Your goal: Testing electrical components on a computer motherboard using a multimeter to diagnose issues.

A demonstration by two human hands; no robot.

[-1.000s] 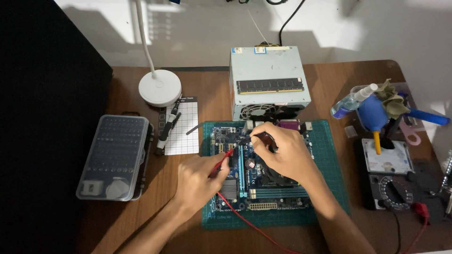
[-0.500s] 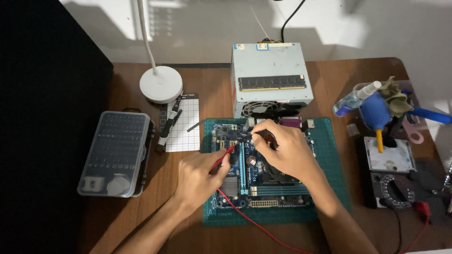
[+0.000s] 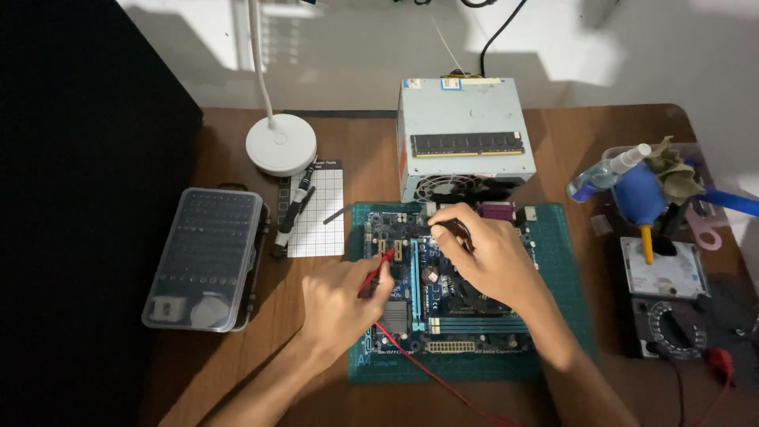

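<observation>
Both forearms come in from the near edge; left hand (image 3: 341, 299) curled in a pinch grip, right hand (image 3: 484, 255) arched, fingertips pinched together.

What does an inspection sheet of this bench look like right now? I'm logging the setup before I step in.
Surface: brown wooden desk with a green cutting mat under the work.
Job's things: blue motherboard on the mat; red probe; dark probe; multimeter at right.
Clutter: clear bit case, grid sheet with a screwdriver, power supply with a memory stick on top, spray bottle, blue air blower.
Grippers: left hand holds the red probe; right hand pinches the dark probe.
Cables: red lead crossing the board.
Surroundings: white lamp base, white wall.
</observation>
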